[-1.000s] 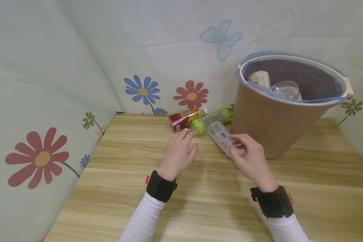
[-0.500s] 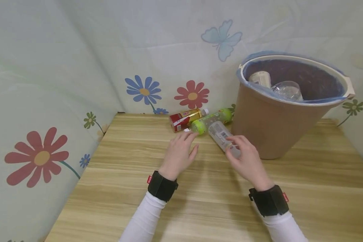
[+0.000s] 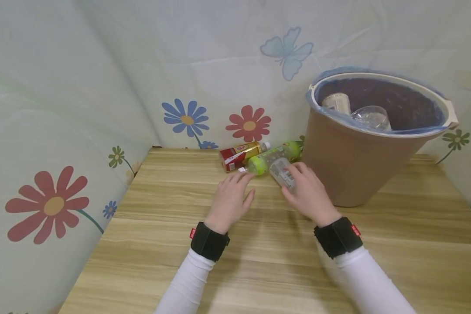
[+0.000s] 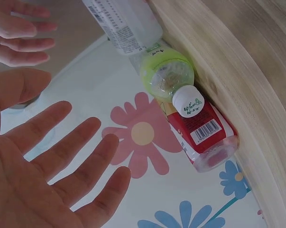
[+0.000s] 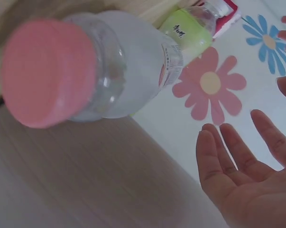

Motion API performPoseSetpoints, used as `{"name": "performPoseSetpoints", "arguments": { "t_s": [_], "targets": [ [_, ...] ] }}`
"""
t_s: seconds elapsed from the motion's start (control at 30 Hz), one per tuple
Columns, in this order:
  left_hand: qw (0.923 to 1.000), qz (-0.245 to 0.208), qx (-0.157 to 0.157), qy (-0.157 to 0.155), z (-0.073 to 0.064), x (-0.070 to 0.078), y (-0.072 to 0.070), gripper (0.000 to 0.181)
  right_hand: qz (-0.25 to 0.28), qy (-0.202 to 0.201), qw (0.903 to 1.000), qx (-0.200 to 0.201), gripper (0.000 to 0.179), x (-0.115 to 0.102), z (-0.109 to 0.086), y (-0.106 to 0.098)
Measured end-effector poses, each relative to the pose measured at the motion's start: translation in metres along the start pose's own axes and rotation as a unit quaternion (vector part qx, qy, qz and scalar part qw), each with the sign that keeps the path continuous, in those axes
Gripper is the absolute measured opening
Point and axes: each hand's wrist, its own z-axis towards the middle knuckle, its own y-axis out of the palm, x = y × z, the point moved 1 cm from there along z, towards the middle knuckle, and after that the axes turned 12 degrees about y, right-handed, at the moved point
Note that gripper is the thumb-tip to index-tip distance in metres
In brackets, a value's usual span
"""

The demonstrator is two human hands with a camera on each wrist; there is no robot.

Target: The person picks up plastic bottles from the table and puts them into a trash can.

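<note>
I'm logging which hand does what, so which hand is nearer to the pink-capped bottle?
Right. In the head view, the right hand partly covers the pink-capped bottle; the left hand is clearly apart, off to its left.

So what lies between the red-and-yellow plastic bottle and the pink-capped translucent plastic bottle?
A clear and green plastic bottle, in the head view.

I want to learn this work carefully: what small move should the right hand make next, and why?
Probably lower the right hand and curl its fingers round the pink-capped bottle: in the right wrist view they look relaxed and apart from it, while the bottle lies on the table, below the hand.
</note>
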Motion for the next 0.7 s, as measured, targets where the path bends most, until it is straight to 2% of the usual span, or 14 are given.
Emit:
{"name": "performPoseSetpoints", "arguments": {
  "t_s": [0.17,0.33,0.5,0.7],
  "targets": [
    [1.0000,0.007,0.003,0.003,-0.001,-0.002,0.000,0.043,-0.026,0.002,0.9995,-0.018,0.053,0.000,0.021,0.007],
    [0.9999,0.010,0.001,0.001,-0.001,-0.005,0.000,0.043,-0.044,0.030,0.9969,-0.059,0.060,0.005,0.036,0.014],
    [0.9999,0.007,-0.007,-0.002,-0.001,-0.005,-0.001,0.044,-0.059,0.067,0.9907,-0.103,0.067,0.011,0.043,0.021],
    [0.9999,0.006,-0.011,-0.005,-0.001,-0.006,-0.002,0.045,-0.068,0.090,0.9859,-0.124,0.071,0.017,0.042,0.031]
  ]
}}
